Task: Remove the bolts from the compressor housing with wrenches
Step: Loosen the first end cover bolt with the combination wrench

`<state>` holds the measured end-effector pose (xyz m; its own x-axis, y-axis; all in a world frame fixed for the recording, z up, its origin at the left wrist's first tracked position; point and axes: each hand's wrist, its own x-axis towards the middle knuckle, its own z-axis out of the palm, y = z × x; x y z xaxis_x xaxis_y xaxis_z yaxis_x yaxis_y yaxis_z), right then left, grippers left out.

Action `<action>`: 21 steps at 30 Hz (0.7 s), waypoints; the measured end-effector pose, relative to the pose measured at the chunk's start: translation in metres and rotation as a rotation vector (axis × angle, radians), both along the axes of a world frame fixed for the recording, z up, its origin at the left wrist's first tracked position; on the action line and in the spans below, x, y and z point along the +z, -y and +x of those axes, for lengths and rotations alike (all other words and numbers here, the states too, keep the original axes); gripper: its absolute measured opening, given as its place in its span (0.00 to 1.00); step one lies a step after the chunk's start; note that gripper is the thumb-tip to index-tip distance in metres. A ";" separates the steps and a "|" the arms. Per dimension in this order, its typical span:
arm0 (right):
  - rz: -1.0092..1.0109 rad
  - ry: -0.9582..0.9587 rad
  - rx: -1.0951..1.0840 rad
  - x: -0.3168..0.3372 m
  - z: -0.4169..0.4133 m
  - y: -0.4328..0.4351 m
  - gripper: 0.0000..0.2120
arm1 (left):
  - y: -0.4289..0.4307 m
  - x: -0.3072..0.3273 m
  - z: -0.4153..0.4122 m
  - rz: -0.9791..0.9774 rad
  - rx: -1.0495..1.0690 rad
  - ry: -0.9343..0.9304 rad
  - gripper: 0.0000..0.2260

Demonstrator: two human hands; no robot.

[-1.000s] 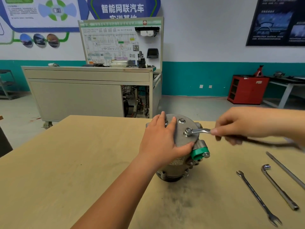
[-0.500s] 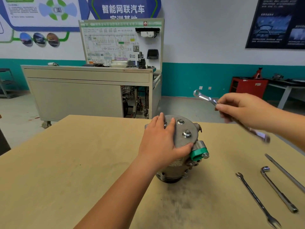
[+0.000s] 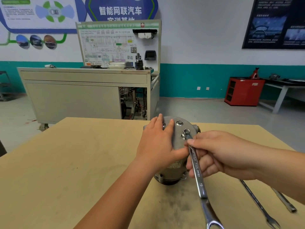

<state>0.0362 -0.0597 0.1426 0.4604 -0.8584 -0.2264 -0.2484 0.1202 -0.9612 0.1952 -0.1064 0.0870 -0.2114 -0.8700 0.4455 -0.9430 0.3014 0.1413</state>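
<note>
Compressor housing mid-table; left hand flat atop; right hand grips wrench at bolt.

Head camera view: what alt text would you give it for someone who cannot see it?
A person's right hand grips a wrench whose ring end sits over a bolt atop a grey compressor housing, while the left hand presses flat on it. The housing stands on a wooden table, with a spare wrench and a rod-shaped tool lying to the right.
</note>
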 end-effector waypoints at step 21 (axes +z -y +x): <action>-0.777 -0.961 0.185 0.057 -0.048 0.086 0.16 | 0.001 0.002 0.002 0.050 -0.017 0.048 0.44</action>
<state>-0.0120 -0.1461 0.1993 0.5181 -0.8553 -0.0002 -0.8409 -0.5094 -0.1825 0.1973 -0.1075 0.0892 -0.2462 -0.8870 0.3907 -0.9439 0.3110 0.1113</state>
